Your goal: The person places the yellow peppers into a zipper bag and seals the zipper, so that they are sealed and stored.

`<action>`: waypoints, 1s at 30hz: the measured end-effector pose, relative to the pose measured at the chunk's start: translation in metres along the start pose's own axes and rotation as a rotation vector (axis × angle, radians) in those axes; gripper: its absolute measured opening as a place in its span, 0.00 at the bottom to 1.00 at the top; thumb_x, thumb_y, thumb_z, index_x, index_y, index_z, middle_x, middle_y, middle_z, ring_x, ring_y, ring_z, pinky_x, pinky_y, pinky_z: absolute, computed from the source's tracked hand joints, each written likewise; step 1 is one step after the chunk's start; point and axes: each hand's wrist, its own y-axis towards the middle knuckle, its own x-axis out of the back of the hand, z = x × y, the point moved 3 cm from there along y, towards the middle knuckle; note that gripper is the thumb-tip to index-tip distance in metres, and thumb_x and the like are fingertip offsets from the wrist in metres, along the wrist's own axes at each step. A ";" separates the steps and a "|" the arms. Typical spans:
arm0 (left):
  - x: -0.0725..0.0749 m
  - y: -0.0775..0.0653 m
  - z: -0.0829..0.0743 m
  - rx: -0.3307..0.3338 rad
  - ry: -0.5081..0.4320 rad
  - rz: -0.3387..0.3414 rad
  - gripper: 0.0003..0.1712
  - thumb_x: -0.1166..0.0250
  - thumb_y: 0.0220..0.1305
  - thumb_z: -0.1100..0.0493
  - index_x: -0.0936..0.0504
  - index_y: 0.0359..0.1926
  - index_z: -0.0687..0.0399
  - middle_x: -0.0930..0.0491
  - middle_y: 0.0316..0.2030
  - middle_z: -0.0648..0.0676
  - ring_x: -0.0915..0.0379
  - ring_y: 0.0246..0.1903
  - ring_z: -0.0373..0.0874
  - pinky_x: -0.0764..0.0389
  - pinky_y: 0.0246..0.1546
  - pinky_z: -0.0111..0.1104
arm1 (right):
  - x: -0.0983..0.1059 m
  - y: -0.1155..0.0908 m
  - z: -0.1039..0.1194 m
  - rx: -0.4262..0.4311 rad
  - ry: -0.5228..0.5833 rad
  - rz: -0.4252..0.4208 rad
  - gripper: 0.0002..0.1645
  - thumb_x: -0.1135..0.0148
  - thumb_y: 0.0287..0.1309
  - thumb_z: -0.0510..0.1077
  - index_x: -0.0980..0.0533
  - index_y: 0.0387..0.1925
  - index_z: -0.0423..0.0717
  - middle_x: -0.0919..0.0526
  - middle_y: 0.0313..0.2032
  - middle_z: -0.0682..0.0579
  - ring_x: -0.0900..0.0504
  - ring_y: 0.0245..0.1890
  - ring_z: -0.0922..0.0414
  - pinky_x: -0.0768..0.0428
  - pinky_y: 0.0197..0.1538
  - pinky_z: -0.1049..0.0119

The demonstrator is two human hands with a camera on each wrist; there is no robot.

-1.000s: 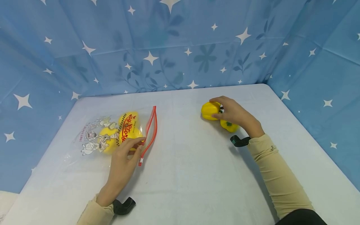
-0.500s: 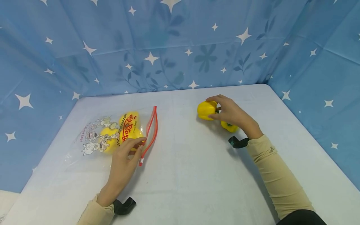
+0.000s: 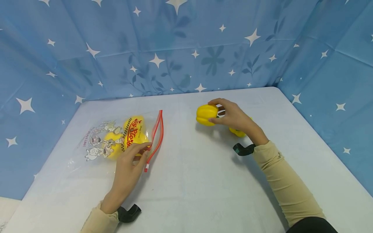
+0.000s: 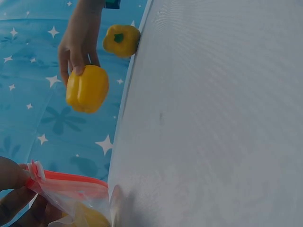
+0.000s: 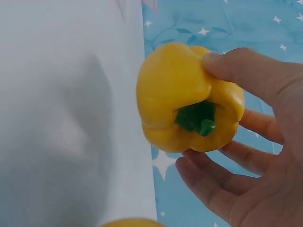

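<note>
**Right hand [image 3: 233, 116] holds a yellow pepper [image 3: 206, 115] in the air while the left hand [image 3: 129, 165] pinches a zip bag [image 3: 94, 153]**

The yellow pepper is just above and right of the middle of the head view, raised over the white table [image 3: 189, 184], with its shadow falling below it. The right hand grips it from the right, thumb and fingers parted to about the pepper's own width. The right wrist view shows the thumb pressed on top, fingers along the underside, and the green stem [image 5: 199, 118] facing the palm.

A second pepper [image 3: 237, 133] rests on the table behind the right hand and wrist, partly hidden by them and apart from the first.

The clear, printed bag lies at the left of the head view, with yellow shapes [image 3: 111, 149] showing through the plastic. Its red zip edge [image 3: 162, 129] faces the middle of the frame, the two strips parted along part of their length. The left hand, at lower left of centre, has its thumb and fingertips drawn together on that edge. A white slider [image 3: 146, 166] sits near the lower end of the zip.

Both arms wear beige sleeves [image 3: 287, 181], with a black wrist device [image 3: 244, 149] on each. A blue star-patterned curtain [image 3: 186, 42] fills the top of the frame and both upper sides.
</note>
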 end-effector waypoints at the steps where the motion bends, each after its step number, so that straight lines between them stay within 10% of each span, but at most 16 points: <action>1: 0.000 0.000 0.000 -0.001 0.000 0.000 0.20 0.31 0.66 0.71 0.13 0.56 0.51 0.15 0.41 0.48 0.22 0.41 0.34 0.20 0.42 0.13 | -0.001 0.000 0.000 -0.008 0.023 0.002 0.39 0.24 0.60 0.46 0.30 0.69 0.45 0.25 0.69 0.46 0.20 0.62 0.43 0.18 0.66 0.46; 15: 0.000 0.000 -0.002 0.010 -0.001 0.000 0.19 0.30 0.66 0.70 0.13 0.55 0.52 0.15 0.41 0.49 0.22 0.41 0.33 0.20 0.41 0.13 | -0.023 0.001 0.005 -0.171 0.328 -0.019 0.39 0.27 0.63 0.56 0.31 0.71 0.56 0.28 0.71 0.49 0.23 0.65 0.46 0.18 0.65 0.49; 30: 0.001 0.000 -0.003 0.007 -0.007 -0.012 0.20 0.30 0.65 0.71 0.14 0.56 0.53 0.15 0.42 0.49 0.23 0.41 0.33 0.20 0.41 0.13 | -0.054 -0.001 0.021 -0.284 0.858 0.122 0.39 0.36 0.71 0.50 0.41 0.76 0.45 0.32 0.69 0.41 0.21 0.62 0.45 0.22 0.71 0.45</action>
